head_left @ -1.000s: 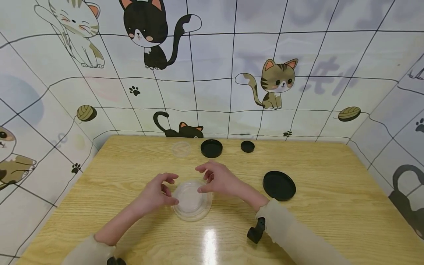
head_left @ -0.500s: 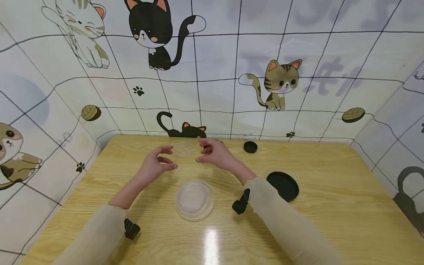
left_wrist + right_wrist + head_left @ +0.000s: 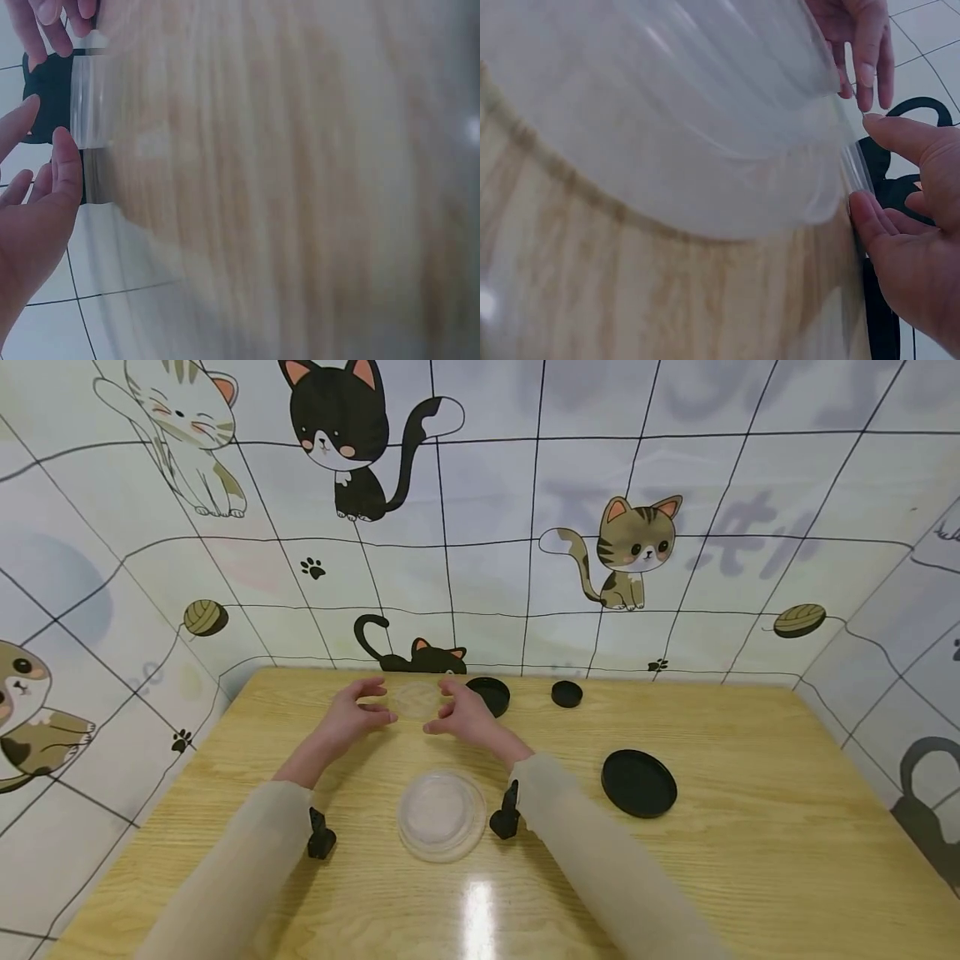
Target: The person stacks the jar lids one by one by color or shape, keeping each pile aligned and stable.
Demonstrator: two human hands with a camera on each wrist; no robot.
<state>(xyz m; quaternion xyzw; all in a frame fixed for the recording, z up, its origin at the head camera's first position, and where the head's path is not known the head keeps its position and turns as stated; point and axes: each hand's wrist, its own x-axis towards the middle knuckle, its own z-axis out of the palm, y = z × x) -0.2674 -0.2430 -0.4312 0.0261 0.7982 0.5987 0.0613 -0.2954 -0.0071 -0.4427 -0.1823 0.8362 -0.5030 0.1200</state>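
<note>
Near the back edge of the table stands a small clear round tub (image 3: 417, 700). My left hand (image 3: 351, 717) is at its left side, fingers and thumb spread apart. From the right, my right hand (image 3: 471, 718) faces it in the same way, its fingertips close to the rim. In the right wrist view, the thumb and fingers of the right hand (image 3: 911, 217) lie around the edge of the clear tub. Closer to me are stacked clear round containers (image 3: 441, 816), large in the right wrist view, between my forearms.
A black round lid (image 3: 491, 697) sits just behind the right hand. Farther right are a small black lid (image 3: 567, 694) and a large black lid (image 3: 640, 783). A cat-print backdrop (image 3: 495, 568) rises behind the wooden table (image 3: 750, 827).
Both hands have left the stacked clear containers and moved toward the back. They have come closer together around the small clear tub, and the black lid behind the right hand shows again.
</note>
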